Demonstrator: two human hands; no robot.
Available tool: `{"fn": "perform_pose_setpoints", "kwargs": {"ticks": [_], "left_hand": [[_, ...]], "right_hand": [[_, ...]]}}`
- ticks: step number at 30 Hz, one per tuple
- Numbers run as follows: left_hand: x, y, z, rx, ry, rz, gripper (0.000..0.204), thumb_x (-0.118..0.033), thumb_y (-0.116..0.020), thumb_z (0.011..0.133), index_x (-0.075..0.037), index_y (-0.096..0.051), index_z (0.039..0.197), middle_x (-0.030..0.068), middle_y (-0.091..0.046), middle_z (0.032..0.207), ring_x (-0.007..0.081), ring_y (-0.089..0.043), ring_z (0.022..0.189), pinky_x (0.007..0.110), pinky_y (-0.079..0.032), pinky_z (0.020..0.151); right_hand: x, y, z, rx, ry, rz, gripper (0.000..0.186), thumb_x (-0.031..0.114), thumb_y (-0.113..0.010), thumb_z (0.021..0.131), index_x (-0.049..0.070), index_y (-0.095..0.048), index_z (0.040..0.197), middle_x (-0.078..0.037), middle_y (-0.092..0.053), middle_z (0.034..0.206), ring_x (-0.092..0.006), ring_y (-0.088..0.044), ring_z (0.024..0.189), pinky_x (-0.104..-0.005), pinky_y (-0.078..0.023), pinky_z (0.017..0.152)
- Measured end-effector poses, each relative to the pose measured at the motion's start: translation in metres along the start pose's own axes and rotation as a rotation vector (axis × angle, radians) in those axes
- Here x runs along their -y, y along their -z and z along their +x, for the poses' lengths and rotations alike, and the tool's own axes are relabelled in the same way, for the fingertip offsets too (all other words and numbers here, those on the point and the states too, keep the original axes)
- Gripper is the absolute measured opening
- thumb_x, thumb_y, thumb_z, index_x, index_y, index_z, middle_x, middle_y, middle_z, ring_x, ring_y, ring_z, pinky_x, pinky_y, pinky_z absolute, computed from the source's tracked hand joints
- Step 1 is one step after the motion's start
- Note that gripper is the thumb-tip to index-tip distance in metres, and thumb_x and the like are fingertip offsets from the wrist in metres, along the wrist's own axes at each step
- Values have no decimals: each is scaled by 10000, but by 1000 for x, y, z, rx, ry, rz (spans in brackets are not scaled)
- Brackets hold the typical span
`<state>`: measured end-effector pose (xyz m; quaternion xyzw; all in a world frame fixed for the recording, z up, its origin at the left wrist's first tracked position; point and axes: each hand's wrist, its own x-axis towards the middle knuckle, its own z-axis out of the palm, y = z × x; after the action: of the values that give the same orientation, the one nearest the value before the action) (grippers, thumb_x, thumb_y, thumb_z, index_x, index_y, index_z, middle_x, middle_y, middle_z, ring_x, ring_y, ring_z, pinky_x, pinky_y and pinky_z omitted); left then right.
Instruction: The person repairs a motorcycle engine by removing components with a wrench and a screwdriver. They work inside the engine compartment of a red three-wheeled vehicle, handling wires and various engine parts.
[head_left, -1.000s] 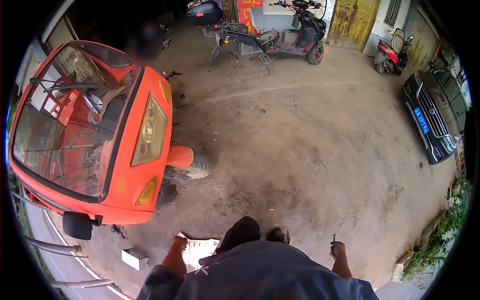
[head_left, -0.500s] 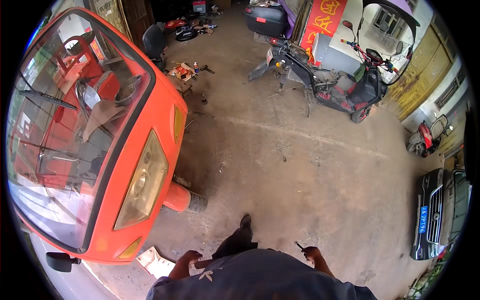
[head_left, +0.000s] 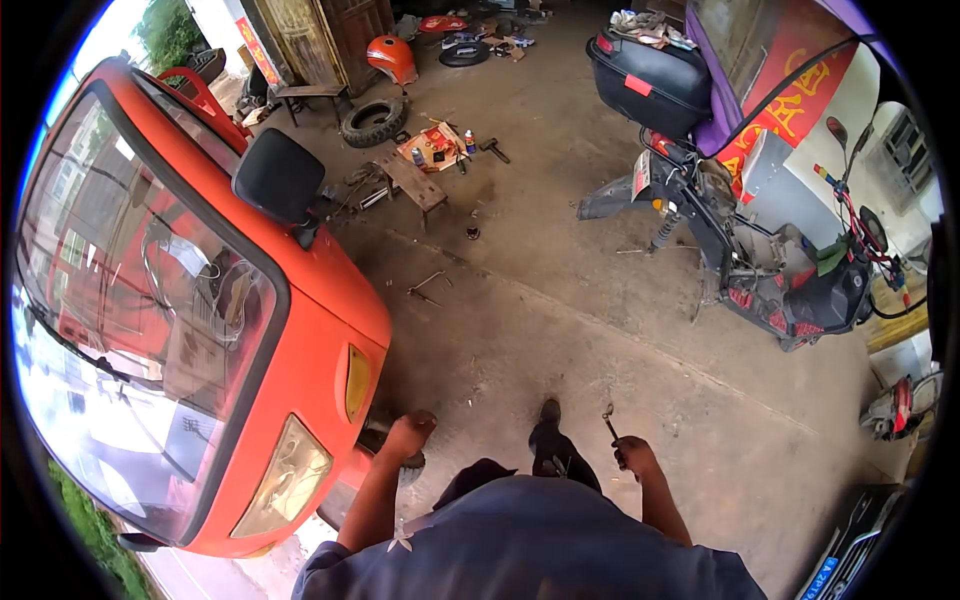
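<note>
My right hand [head_left: 634,455] is closed around a wrench [head_left: 610,421], whose ring-shaped end points up and away from me over the floor. On the other side, my left hand [head_left: 409,436] is held out with its fingers curled in; whether anything is inside them is hidden. Close beside that hand stands an orange-red three-wheeled vehicle [head_left: 338,310], with a large windscreen, a black mirror [head_left: 279,176] and a clouded headlight [head_left: 287,475]. One dark shoe [head_left: 549,410] shows ahead of my body.
Ahead are a low wooden bench [head_left: 411,183], a tyre [head_left: 373,123], a hammer [head_left: 494,150] and loose tools [head_left: 428,289] on the concrete. A partly stripped scooter [head_left: 740,240] with a black top box [head_left: 650,75] stands at right. A dark car [head_left: 850,545] is behind it, nearer.
I have walked forward along the vehicle; the bench, tyre and scooter appear nearer. Both hands have come up and forward, the wrench staying in my right hand.
</note>
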<state>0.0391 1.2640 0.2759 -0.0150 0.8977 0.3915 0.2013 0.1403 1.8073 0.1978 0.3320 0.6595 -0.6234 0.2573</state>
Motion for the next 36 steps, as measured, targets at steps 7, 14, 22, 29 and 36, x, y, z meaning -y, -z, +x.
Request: {"fn": "perform_pose_setpoints", "kwargs": {"ticks": [7,14,22,29,36], "left_hand": [[-138,85,125,-14,118,-164,354,-347,-627,1020,-64,-701,1219,165,-724,1156,274,-695,1079,371,-523,934],[-179,162,315,-151,-79,-741,516,-395,-533,1072,-13,-538,1420,156,-610,1375,283,-560,1301,378,-427,1084],[-142,255,443,-387,108,-832,408,-354,-526,1083,-16,-668,1262,117,-673,1262,223,-598,1191,359,-448,1042],[-121,299,447,-636,472,-909,291,-277,-565,1070,-47,-700,1186,58,-694,974,138,-637,922,294,-508,829],[-61,339,535,-836,772,-942,279,-286,-575,1054,-56,-708,1139,127,-741,1038,218,-680,1005,349,-515,922]], "right_hand": [[367,-106,131,462,343,-405,280,298,-605,1043,50,-620,915,-8,-612,723,-94,-555,605,-271,-458,546],[594,-285,216,1057,717,-791,237,259,-621,1019,36,-628,1098,-67,-659,816,-182,-630,770,-351,-502,730],[710,-440,372,1234,727,-1229,350,318,-653,962,102,-666,1237,-168,-726,1089,-353,-698,994,-437,-541,890],[808,-596,515,1258,917,-1546,380,350,-631,951,139,-663,1266,-182,-726,1104,-376,-689,1040,-462,-538,916],[884,-763,728,1259,1124,-1834,353,265,-648,922,100,-692,1230,-182,-715,1143,-349,-690,1056,-447,-548,922]]}}
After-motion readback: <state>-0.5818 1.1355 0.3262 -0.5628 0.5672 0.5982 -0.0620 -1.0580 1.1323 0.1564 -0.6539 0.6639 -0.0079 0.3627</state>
